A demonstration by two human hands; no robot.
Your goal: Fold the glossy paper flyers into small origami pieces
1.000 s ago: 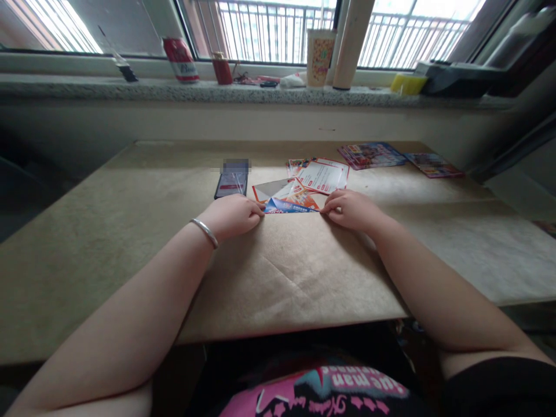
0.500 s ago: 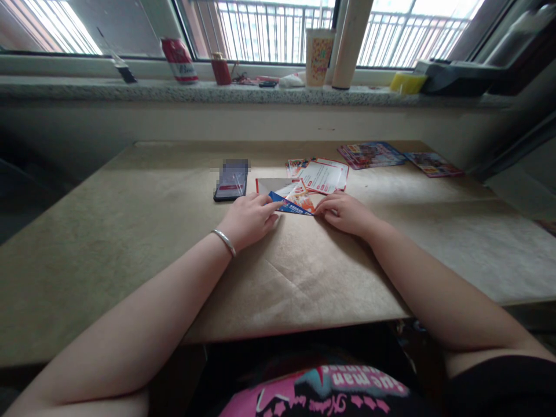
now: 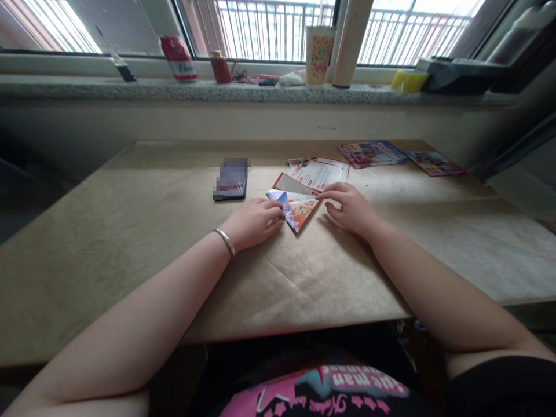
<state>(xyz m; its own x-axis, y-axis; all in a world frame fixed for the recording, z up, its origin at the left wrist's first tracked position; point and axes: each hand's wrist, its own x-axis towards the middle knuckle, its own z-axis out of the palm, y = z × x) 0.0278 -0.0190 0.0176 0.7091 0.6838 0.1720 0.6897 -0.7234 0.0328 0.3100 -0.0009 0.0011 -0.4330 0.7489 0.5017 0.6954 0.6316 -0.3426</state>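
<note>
A partly folded paper flyer, orange and white with a blue-white flap, lies on the table between my hands, one corner pointing toward me. My left hand, a silver bangle on its wrist, has its fingers closed over the flyer's left side. At the right corner, the bent fingers of my right hand hold the paper's edge, with the thumb lower down. Just behind the flyer lie several white, red-edged printed sheets, partly covered by it.
A phone lies left of the flyer. Glossy leaflets and another leaflet are at the back right. On the stone windowsill stand a red-white can, a red lighter-like container, a patterned cup and a yellow object.
The flyer has turned, so its corner now points toward me and its blue flap sits at the left. My left hand has shifted slightly right and nearer; my right hand moved slightly away from me.
</note>
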